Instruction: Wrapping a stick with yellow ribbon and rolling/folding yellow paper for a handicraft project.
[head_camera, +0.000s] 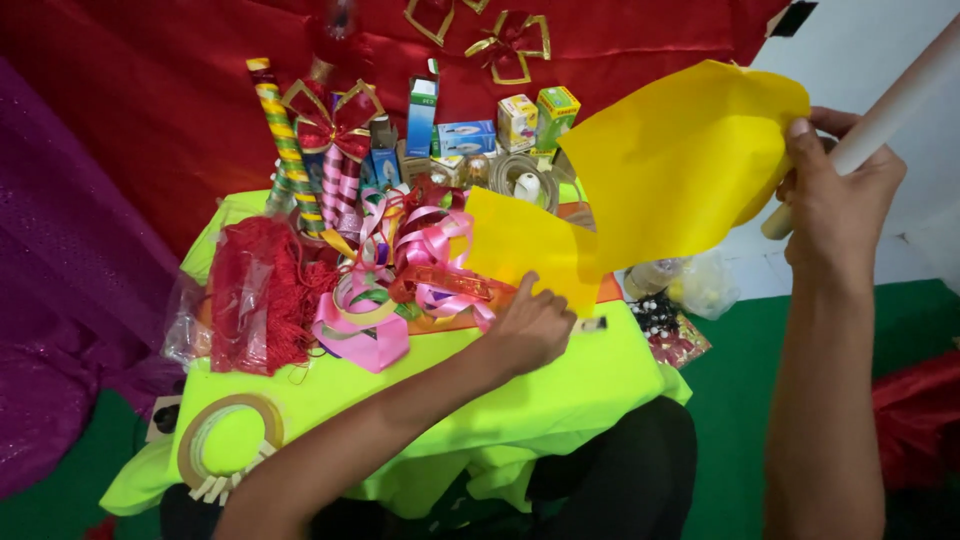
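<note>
Fingers of the left hand (530, 330) curl down onto the lower corner of the yellow sheet (650, 175), pinning it against the neon-green cloth (560, 390); grip looks closed on the sheet's edge. Right hand (835, 205) is raised at the right, thumb clamped over the sheet's upper edge and fingers wrapped round a white tube (895, 95) that runs up out of frame. Sheet is thin, matte, bending in a loose curve between both hands, lifted off the table.

Left of the lower hand: pile of glossy curled ribbons (400, 280), pink and red, just beside the knuckles. Further left a red fringe bundle (255, 295) in clear plastic. Tape roll (230, 440) sits flat near the cloth's front-left edge, with bare cloth between it and the forearm. Small cardboard boxes (480, 125) stand at the back against a red backdrop (150, 90). Green floor (740, 400) shows at right.
</note>
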